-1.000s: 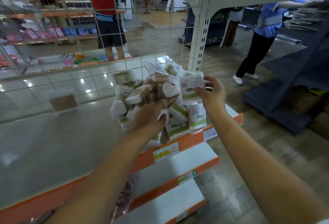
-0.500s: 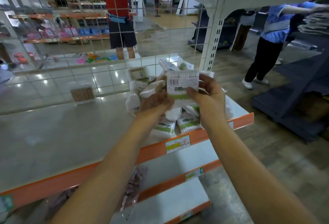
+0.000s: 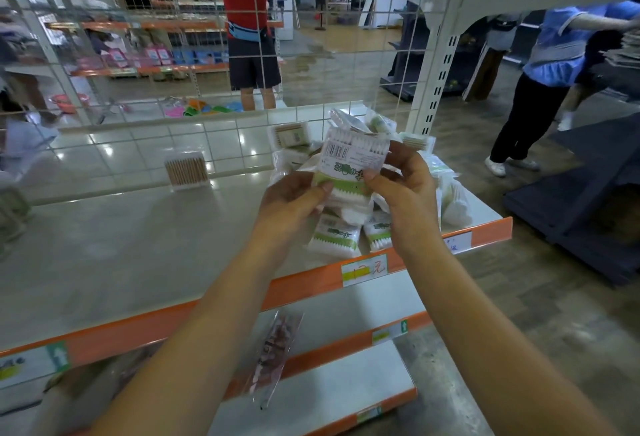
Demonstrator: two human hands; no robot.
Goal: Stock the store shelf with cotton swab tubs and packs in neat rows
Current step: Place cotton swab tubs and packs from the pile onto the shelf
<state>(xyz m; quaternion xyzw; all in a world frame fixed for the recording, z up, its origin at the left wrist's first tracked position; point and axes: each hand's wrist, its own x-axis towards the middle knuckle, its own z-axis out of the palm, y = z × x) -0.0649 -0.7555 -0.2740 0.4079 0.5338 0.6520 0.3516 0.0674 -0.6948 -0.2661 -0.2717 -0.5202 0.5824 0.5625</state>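
Both hands hold one white and green cotton swab pack [image 3: 349,162] upright above the shelf [image 3: 121,245], its barcode facing me. My left hand [image 3: 294,200] pinches its lower left edge. My right hand [image 3: 401,183] grips its right side. Under and behind the pack lies a loose pile of swab packs [image 3: 343,235] and tubs at the shelf's right end. A clear tub of wooden-stick swabs [image 3: 187,171] stands alone at the back of the shelf. Another tub [image 3: 289,134] lies atop the pile's rear.
A wire mesh back panel [image 3: 173,55] closes the shelf behind, with a white upright post [image 3: 440,65] at right. Lower shelves [image 3: 329,387] hold a clear packet [image 3: 273,356]. A person in red stands beyond the mesh [image 3: 249,48]; a person in blue [image 3: 540,89] stands at right.
My hands have lifted one swab pack out of the pile and now hold it together, a little higher and nearer me. The view has shifted slightly.
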